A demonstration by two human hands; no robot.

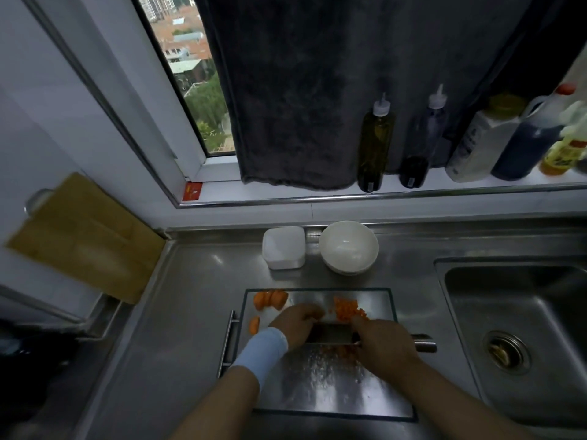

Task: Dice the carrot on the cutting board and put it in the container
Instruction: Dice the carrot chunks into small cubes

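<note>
On the steel cutting board (320, 385), set on the counter beside the sink (521, 315), we are partway through the dicing. Our right hand (386, 342) curls around the cleaver (333, 333) at the handle end of its blade, which stands edge-down across the board. Our left hand (297, 325) sits against the blade's far left side with its fingers bent down. A bit of orange shows at the fingertips, but we cannot tell whether they pinch a piece or only steady it. Bent knuckles would keep the fingertips back from the edge.

The diced carrot (347, 309) is heaped just beyond the blade, probably pushed there to leave cutting room. The carrot slices (270, 300) wait uncut at the far left corner, within the left hand's reach. A square white container (283, 247) and a white bowl (348, 247) stand just behind the board with no carrot in them, so we judge the transfer is not yet begun.
</note>
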